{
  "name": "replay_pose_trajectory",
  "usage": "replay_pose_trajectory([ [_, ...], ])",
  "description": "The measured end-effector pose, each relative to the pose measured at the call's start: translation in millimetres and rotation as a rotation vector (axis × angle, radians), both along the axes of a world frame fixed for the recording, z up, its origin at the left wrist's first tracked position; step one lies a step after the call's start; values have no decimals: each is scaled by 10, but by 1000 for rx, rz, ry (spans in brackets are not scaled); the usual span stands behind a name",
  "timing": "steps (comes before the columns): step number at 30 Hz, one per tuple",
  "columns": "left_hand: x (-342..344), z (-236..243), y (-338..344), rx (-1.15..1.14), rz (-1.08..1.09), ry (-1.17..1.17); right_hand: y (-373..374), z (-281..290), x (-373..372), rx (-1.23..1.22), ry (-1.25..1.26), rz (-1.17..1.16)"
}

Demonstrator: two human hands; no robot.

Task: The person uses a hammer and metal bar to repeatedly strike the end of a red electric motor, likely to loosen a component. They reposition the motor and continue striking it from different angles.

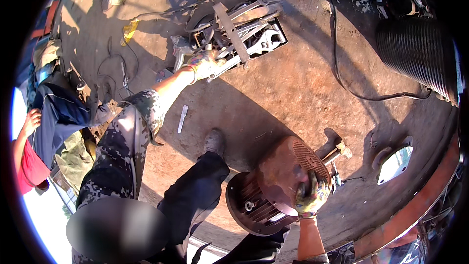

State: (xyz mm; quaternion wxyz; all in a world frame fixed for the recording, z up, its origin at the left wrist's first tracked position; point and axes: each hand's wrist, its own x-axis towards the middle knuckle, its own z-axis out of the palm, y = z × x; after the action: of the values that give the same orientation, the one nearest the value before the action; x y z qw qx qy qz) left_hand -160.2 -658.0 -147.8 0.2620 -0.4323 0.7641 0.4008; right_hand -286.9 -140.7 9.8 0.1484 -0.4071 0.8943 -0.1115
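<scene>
My gloved left hand (202,64) reaches to the near-left corner of an open metal toolbox (284,35). Its fingers bend over the handle of a grey wrench (229,67), partly hiding it. An adjustable wrench (266,42) and several other wrenches lie piled in the box under a flat metal strap handle (230,32). Close to my body stands a finned electric motor (246,208), tilted. It has a reddish-brown fan cover (281,176) with a slotted grille. My gloved right hand (312,196) grips the cover's right side near the rim; some fingertips are in shadow.
A hammer (342,150) lies behind the motor. At right are a white plate-like piece (395,165), a black cable (337,63) and a large ribbed cylinder (415,56). A light strip (182,119) lies on the dirt floor. Another person (58,117) is at far left.
</scene>
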Motion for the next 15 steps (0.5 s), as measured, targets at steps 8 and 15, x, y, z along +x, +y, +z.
replay_pose_trajectory([
  [8,599,1288,1175,1328,1423,443,122,-57,32,1,-14,-2],
  [15,604,1603,2193,1410,1657,677,213,-99,34,-42,-18,-19],
])
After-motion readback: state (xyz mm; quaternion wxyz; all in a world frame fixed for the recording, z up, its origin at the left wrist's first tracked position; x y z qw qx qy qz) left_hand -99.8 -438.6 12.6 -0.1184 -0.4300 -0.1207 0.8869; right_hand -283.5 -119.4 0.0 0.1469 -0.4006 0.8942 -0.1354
